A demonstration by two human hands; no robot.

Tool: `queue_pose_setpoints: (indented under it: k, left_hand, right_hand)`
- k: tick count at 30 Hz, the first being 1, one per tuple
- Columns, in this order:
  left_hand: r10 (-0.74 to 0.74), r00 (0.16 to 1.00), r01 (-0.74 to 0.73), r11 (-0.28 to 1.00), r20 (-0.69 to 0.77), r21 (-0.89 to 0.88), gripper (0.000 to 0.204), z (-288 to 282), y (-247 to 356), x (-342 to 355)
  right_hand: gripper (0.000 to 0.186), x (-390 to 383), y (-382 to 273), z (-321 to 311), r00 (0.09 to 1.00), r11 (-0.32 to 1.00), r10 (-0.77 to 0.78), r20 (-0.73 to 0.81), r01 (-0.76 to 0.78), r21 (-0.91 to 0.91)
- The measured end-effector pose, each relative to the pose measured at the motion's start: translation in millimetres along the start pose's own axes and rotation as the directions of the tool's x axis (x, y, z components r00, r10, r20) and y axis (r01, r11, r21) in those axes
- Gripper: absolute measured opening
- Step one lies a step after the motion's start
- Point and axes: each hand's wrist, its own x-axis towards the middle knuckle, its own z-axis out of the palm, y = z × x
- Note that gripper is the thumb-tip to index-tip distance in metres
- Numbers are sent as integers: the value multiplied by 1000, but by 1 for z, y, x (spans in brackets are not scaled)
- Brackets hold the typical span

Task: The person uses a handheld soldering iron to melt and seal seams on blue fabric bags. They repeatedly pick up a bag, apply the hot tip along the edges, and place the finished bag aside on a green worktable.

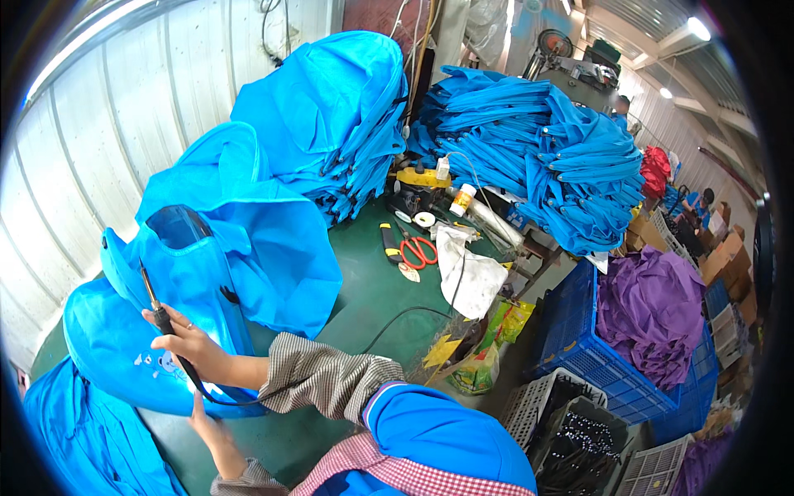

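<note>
My right hand (198, 349) is closed around the dark handle of a soldering iron (169, 326). Its metal tip points up and away, over a blue fabric piece (107, 326) with a clear window (178, 227) and a small printed figure. The iron's black cord runs back across my right sleeve. Lower down, my left hand (212, 431) is at the near edge of the blue piece, its thumb lying over that edge and the other fingers mostly hidden. It appears to pinch the fabric there. More blue fabric (281, 256) lies spread just beyond.
Tall stacks of blue fabric pieces (331, 107) (529, 140) stand at the back. Red-handled scissors (418, 252), a yellow-black cutter (389, 243) and a white cloth (467, 269) lie on the green table (364, 281). Right of it are a blue crate (571, 331) and purple fabric (653, 310).
</note>
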Motion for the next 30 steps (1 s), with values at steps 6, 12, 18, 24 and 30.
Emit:
queue_pose_setpoints:
  k: [6,12,18,24,30]
  left_hand:
    - [-162,968,145,984,190,99,40,-19,-19,11]
    - [-6,999,-4,969,41,249,30,18,-1,-18]
    - [18,998,-35,949,56,313,32,35,14,-29]
    - [144,990,-125,862,0,492,31,27,6,-31]
    - [215,973,-230,922,83,312,30,22,-2,-29]
  right_hand:
    - [15,7,15,21,991,993,-100,-92,95,-66]
    - [30,9,30,-5,969,958,-172,175,206,-200]
    - [39,17,20,4,952,901,-287,107,307,-306]
    - [44,20,7,15,955,913,-258,146,291,-285]
    - [47,11,30,15,931,919,-355,87,365,-149]
